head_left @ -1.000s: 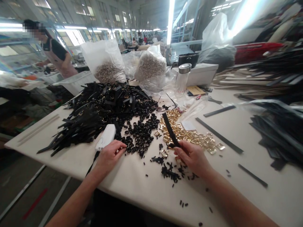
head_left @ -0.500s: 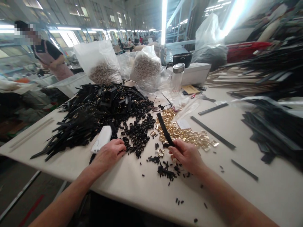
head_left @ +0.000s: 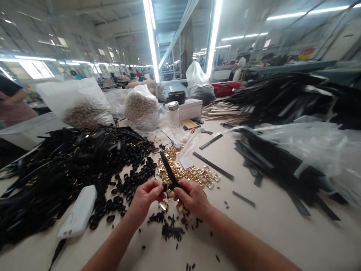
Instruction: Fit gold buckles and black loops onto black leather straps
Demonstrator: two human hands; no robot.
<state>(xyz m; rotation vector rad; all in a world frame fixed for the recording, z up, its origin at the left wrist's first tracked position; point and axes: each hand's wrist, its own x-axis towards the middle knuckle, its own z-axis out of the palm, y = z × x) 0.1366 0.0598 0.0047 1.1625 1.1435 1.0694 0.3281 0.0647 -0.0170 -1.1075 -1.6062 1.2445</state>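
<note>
Over a desk (head_left: pixel 242 237), the right hand (head_left: pixel 194 197) pinched a black strap (head_left: pixel 168 168) above gold buckles (head_left: pixel 199 174); the left hand (head_left: pixel 146 194) pinched a small dark piece (head_left: pixel 165 187) just beside it. A loose grip could have dropped that piece among the buckles.

Gold square metal buckles (head_left: pixel 195 175) lie mid-frame, right of round black rings (head_left: pixel 138 175); a white oblong device (head_left: pixel 79 211) lies lower left; a clear cylindrical bottle (head_left: pixel 174 116) stands behind the buckles.
</note>
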